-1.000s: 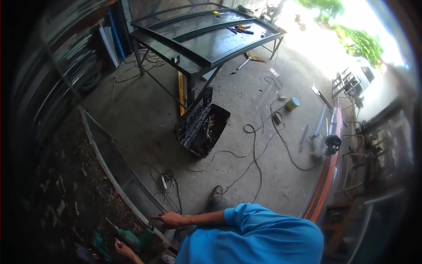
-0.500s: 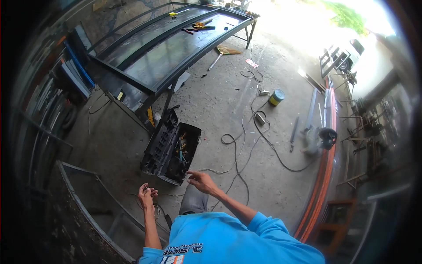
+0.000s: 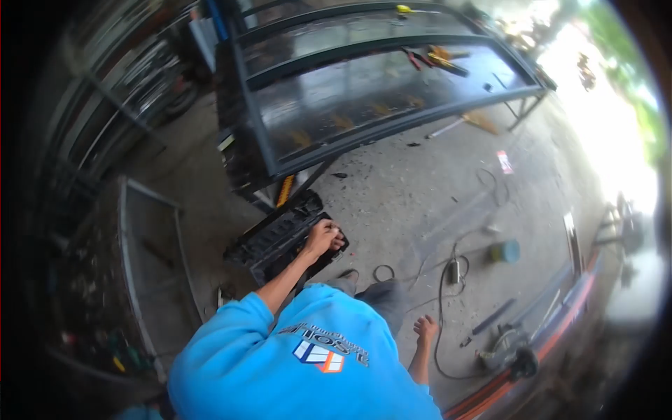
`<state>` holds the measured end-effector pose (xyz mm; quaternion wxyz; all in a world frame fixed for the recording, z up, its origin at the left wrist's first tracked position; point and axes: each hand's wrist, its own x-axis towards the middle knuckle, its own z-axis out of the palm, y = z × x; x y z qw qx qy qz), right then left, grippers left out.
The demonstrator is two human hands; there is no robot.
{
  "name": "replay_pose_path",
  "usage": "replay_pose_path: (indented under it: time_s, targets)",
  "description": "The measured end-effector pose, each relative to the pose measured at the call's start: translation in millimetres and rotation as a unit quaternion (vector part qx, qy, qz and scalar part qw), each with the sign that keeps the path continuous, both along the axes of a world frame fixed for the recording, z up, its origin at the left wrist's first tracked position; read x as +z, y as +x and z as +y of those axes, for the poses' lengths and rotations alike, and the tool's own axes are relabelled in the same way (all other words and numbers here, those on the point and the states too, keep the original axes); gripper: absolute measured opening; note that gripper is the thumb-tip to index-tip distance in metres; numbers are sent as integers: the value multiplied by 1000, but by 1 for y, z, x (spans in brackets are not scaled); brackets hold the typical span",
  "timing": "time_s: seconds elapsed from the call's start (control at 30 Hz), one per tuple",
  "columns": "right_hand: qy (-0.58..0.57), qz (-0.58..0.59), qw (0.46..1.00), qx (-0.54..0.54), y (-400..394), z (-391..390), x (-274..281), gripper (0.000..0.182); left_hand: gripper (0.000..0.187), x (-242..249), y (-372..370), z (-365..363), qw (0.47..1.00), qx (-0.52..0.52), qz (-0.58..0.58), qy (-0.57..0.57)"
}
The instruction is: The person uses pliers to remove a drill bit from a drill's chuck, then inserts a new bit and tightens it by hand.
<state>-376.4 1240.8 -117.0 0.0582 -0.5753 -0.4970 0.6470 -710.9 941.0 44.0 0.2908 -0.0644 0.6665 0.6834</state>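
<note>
My left hand (image 3: pixel 325 239) is over the right part of the open black toolbox (image 3: pixel 269 241), fingers curled together. What they hold, if anything, is too small and blurred to name. Much of the box's inside is hidden by that hand and forearm. My right hand (image 3: pixel 425 327) hangs low at my right side, above the concrete floor, its fingers apart and nothing in them. A black cable (image 3: pixel 441 339) runs on the floor just beside it.
A dark metal frame table (image 3: pixel 392 115) stands ahead, bearing pliers (image 3: pixel 418 59) and a yellow tool (image 3: pixel 404 9). To the right are a can (image 3: pixel 505 251), a power tool (image 3: pixel 507 348) and orange bars (image 3: pixel 483 397). A mesh frame (image 3: pixel 157 259) stands left.
The view has turned, shifting the table to the right in it. My left hand has moved up over the toolbox. My right hand has moved away from the box, out to my right side.
</note>
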Motion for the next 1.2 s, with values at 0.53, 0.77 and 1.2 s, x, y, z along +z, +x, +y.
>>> replay_pose_path:
  time_s: [0.53, 0.77, 1.2]
  targets:
    - [329, -2, 903, 276, -409, 472, 40, 42, 16, -39, -117, 289, 937, 335, -93, 31]
    - [261, 173, 843, 438, -620, 460, 122, 39, 18, -19, -223, 379, 937, 347, -38, 16]
    - [197, 224, 912, 281, -798, 583, 168, 26, 18, 45, -536, 606, 982, 159, 96, -43]
